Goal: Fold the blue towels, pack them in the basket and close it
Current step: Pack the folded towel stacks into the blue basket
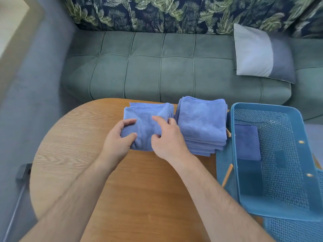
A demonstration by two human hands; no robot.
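Note:
A folded blue towel [145, 119] lies on the wooden table [83, 140] at its far side. My left hand [120, 137] grips the towel's near left corner, thumb on top. My right hand [167, 137] pinches the cloth at its right side, fingers curled into a fold. Right beside it stands a stack of several folded blue towels [202, 123]. A blue mesh basket [297, 203] sits open at the table's right edge, with one darker blue folded towel [246, 142] on its floor.
A green sofa [157, 72] runs along the far side of the table, with a grey and white pillow [262, 53] at its right end. The basket's mesh lid [293, 229] hangs open at the lower right, with wooden handles [227, 175] at its left wall.

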